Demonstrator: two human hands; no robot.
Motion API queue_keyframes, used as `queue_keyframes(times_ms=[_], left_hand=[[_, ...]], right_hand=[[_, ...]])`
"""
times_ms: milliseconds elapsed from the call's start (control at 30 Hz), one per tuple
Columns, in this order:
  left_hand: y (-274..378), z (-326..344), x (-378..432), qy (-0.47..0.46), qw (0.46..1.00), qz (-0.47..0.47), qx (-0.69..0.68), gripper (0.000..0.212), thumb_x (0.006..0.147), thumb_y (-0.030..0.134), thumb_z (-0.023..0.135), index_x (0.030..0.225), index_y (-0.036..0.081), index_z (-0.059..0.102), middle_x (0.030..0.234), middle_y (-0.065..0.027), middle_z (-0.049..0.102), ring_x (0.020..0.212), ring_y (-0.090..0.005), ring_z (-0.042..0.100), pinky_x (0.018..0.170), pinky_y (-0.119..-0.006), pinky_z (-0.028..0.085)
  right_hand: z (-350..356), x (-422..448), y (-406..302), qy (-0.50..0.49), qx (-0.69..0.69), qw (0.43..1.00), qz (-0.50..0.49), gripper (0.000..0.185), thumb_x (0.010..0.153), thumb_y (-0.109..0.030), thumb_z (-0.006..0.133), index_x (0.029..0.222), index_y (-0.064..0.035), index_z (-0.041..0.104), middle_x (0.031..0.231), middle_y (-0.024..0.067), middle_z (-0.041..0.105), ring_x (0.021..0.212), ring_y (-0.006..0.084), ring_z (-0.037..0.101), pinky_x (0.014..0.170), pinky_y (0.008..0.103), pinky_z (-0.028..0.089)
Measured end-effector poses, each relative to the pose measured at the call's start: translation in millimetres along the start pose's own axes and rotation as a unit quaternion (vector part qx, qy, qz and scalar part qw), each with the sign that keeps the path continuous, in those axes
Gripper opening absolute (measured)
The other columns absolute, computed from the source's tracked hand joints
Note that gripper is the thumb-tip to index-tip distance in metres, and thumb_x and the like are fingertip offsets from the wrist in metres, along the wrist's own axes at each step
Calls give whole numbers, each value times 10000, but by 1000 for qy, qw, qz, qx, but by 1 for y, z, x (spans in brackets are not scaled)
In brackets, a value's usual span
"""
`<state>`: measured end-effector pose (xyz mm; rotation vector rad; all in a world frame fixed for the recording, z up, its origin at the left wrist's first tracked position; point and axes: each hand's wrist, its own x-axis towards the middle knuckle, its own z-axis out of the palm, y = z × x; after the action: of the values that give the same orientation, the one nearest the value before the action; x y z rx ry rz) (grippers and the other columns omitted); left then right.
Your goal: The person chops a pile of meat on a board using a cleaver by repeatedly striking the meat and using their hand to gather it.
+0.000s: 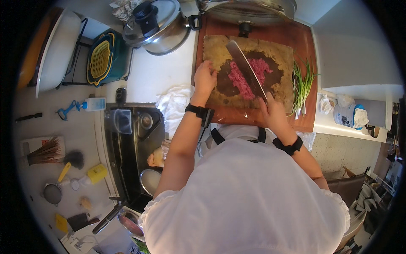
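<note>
My right hand (272,109) grips the handle of a cleaver (242,63), whose broad blade lies slantwise over minced raw meat (238,79). The meat forms a patch on both sides of the blade, on a worn wooden chopping board (219,47) with a dark wet stain. At the board's left edge rests my left hand (205,77), fingers bent, with nothing seen in it. Spring onions (303,85) lie just right of the board, on a reddish-brown surface (304,35). Both wrists wear black bands.
A lidded steel pot (168,31) stands at the upper left, a large glass lid (253,9) behind the board. A white cloth (174,104) lies left of my left forearm, beside a dark sink (127,152). Right of the spring onions is a blue-and-white tub (345,116).
</note>
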<state>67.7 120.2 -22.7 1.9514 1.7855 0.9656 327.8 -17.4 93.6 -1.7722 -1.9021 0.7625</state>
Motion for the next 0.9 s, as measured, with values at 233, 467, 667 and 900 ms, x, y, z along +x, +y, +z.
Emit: queue_keyframes(times_ms=[233, 467, 667, 900], left_hand=[[10, 1, 4, -72, 995, -18, 70, 305, 825, 50, 729, 1118, 71, 647, 888, -94, 737, 856, -309, 726, 750, -434, 563], [89, 11, -22, -143, 985, 72, -70, 336, 901, 66, 670, 1235, 94, 689, 979, -56, 773, 938, -291, 690, 843, -422, 538], [77, 7, -20, -74, 985, 152, -45, 361, 888, 42, 666, 1244, 94, 698, 975, -57, 763, 961, -309, 656, 862, -442, 524], [77, -18, -41, -39, 996, -25, -76, 474, 895, 56, 649, 1363, 66, 569, 1217, -148, 575, 1019, -335, 639, 902, -456, 490]], right_hand=[[-4, 1, 12, 22, 4, 1000, 9, 245, 1024, -238, 589, 985, 2, 556, 695, 274, 641, 671, 496, 633, 608, 596, 482], [25, 12, 69, 52, -50, 997, 1, 245, 1040, -240, 572, 1000, 1, 559, 680, 276, 635, 656, 494, 630, 597, 589, 478], [2, -3, 18, 52, 5, 998, 27, 249, 1036, -247, 567, 1019, 1, 555, 702, 282, 646, 681, 498, 638, 626, 599, 490], [7, -4, 23, 8, -47, 999, -1, 225, 1029, -236, 569, 1046, -13, 546, 704, 269, 651, 673, 491, 643, 603, 592, 492]])
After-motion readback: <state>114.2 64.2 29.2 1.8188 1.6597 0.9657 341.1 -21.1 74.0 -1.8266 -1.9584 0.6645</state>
